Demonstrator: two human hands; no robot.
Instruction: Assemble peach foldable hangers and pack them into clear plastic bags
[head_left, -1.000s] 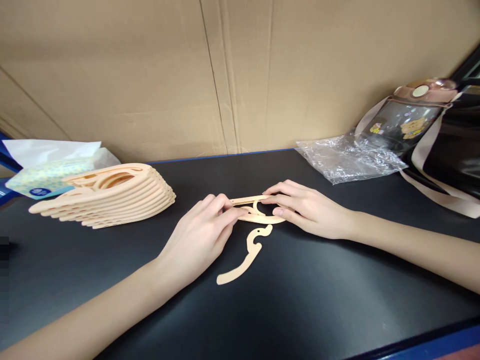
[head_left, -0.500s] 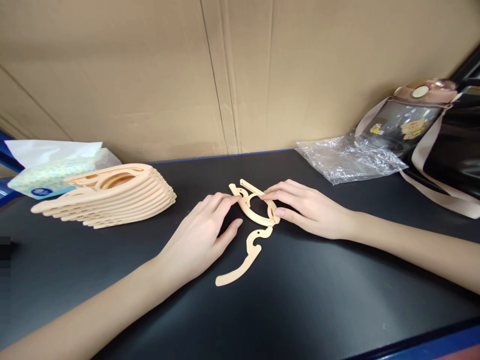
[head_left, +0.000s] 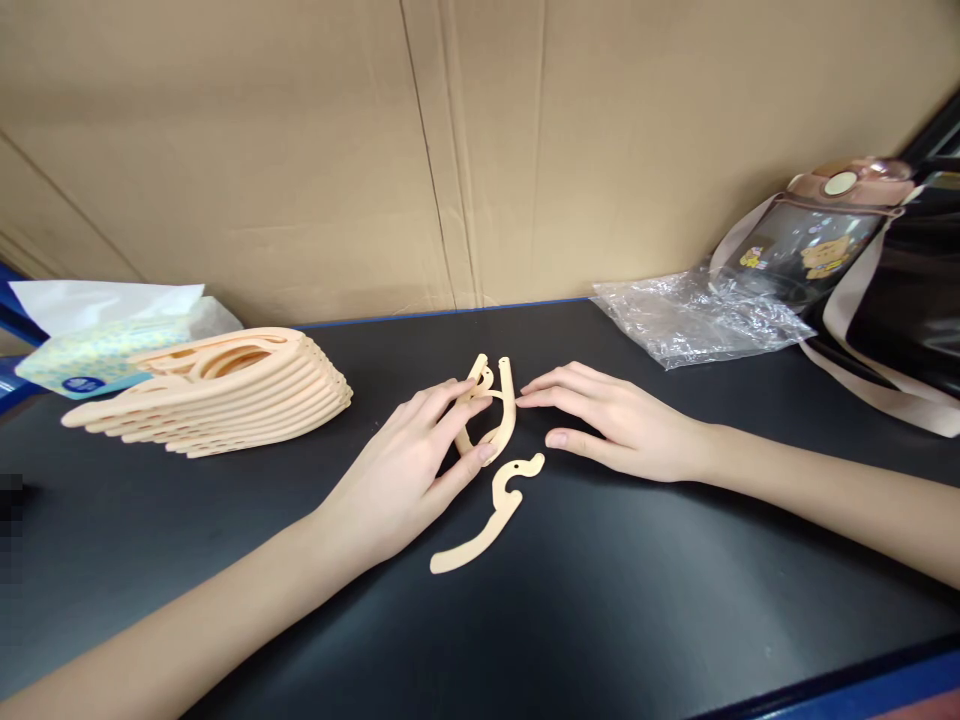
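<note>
My left hand [head_left: 409, 465] pinches a peach plastic hanger piece [head_left: 499, 405] between thumb and fingers and holds it turned up on edge above the black table [head_left: 600, 600]. My right hand [head_left: 607, 420] rests just to its right, fingers stretched out flat, fingertips close to the piece but holding nothing. A second peach piece [head_left: 487, 520], curved with a hooked end, lies flat on the table just below both hands.
A stack of several folded peach hangers [head_left: 225, 390] lies at the left, a tissue pack [head_left: 97, 345] behind it. A crumpled clear plastic bag [head_left: 690, 315] and a dark bag with a bottle [head_left: 862, 260] sit at the right. A cardboard wall [head_left: 480, 150] stands behind.
The hanger piece has turned from lying flat and sideways to standing on edge in my left hand. My right hand has let go of it and opened.
</note>
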